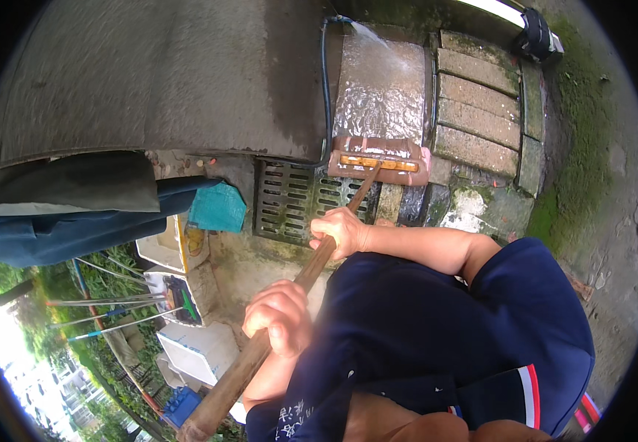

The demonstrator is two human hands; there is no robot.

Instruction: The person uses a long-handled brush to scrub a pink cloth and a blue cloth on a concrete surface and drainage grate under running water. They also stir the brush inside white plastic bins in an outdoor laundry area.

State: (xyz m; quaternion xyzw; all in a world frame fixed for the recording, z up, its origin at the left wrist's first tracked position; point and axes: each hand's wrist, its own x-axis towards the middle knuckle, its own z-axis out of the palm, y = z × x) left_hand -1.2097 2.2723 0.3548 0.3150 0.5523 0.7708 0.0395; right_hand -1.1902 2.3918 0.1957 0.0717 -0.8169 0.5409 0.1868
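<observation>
Both my hands grip a long wooden handle [319, 264] that runs diagonally from the lower left up to a yellowish wooden crossbar [379, 163]. My left hand [280, 320] is wrapped around it nearer the thick butt end. Farther along, close to the head, my right hand [340, 232] holds the same handle. The crossbar rests on a soaked brown cloth [371, 178], with a pink patch at its right end. Beneath and beyond the cloth lies a wet slab [379, 99] with rippling water. A dark blue hose [325, 83] sprays water onto the slab's far end.
A slotted drain cover [287, 201] sits left of the cloth; concrete strips [479, 105] lie right. A large grey surface [158, 77] borders the hose. Dark garments [87, 221] hang left near a teal sheet [217, 206]. White foam boxes [194, 345], some with poles, and a blue crate [182, 406] stand lower left.
</observation>
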